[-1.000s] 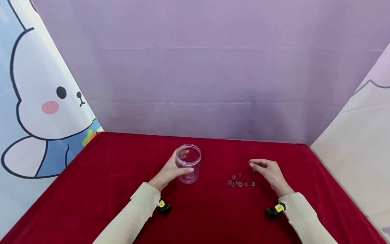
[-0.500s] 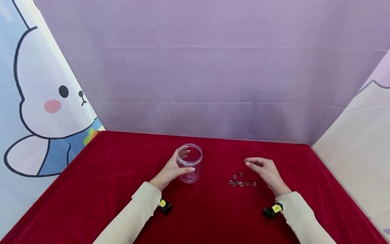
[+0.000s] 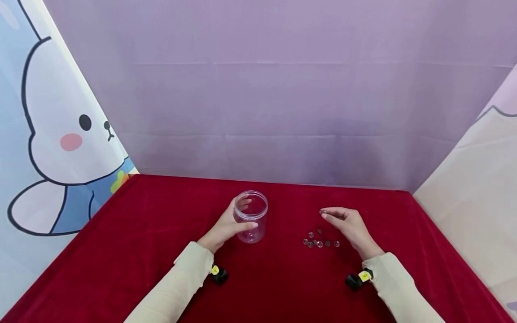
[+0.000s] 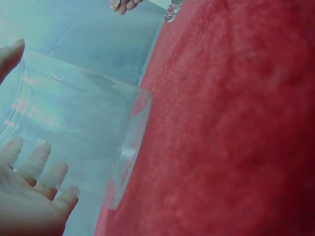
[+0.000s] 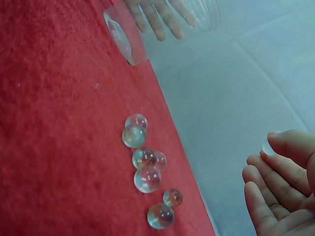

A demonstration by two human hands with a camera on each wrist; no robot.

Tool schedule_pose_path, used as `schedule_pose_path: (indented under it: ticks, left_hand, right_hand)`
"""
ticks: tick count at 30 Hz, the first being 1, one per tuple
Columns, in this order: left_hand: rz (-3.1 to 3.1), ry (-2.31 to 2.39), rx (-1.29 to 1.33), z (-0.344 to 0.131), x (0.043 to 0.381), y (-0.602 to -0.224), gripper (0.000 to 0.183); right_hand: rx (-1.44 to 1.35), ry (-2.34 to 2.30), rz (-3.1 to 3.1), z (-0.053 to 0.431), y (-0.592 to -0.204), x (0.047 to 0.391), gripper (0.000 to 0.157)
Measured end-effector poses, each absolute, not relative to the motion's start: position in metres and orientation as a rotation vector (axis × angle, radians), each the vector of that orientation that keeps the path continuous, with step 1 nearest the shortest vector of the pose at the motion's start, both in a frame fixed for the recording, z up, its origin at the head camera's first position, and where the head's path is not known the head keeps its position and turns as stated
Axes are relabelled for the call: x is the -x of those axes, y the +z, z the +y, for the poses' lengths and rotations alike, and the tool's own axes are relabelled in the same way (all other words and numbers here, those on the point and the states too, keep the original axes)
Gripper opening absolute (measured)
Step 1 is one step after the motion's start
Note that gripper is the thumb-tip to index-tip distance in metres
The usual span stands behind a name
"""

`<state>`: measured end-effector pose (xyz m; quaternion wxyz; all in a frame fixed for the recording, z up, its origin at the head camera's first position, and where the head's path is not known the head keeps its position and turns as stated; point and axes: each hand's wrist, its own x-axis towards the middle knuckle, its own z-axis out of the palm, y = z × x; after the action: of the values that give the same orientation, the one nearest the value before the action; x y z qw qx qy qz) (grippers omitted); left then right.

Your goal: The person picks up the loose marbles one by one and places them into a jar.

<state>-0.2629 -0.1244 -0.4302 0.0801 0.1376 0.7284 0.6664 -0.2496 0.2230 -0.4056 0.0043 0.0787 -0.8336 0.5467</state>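
A clear, lidless plastic jar (image 3: 257, 234) stands upright on the red cloth, its mouth facing up. My left hand (image 3: 223, 228) grips its side, thumb across the front and fingers round the back. Over to the right, my right hand (image 3: 353, 225) pinches a clear glass marble (image 5: 267, 146) between thumb and index finger, raised above the cloth. Several more marbles (image 3: 320, 244) lie in a loose group below that hand, between it and the jar. Through the jar wall, the left fingers (image 5: 162, 22) show in the right wrist view.
Red velvety cloth (image 3: 278, 282) covers the table. A purple cloth backdrop (image 3: 258, 112) rises along the far edge. Printed panels flank both sides, the left one with a cartoon rabbit (image 3: 68, 125). Each wrist wears a small black camera (image 3: 353, 281).
My right hand has drifted left, towards the jar, with the pinched marble. The left hand and the jar stay where they were.
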Motion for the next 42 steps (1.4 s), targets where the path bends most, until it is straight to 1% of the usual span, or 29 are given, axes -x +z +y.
schedule_pose_path:
  ticks: [12,27,42]
  left_hand:
    - [2.157,1.998,-0.43,-0.128,0.257,-0.427,0.08]
    - [2.154,2.008,-0.419,-0.125,0.262,-0.43,0.081]
    - [2.145,2.011,-0.423,-0.123,0.263,-0.429,0.084]
  right_hand:
    - [-0.288,1.752,-2.585,0.209,-0.398,0.243,0.037]
    - [-0.339,1.77,-2.584,0.197,-0.399,0.254,0.035]
    - [-0.357,1.771,-2.612,0.185,-0.394,0.255,0.038]
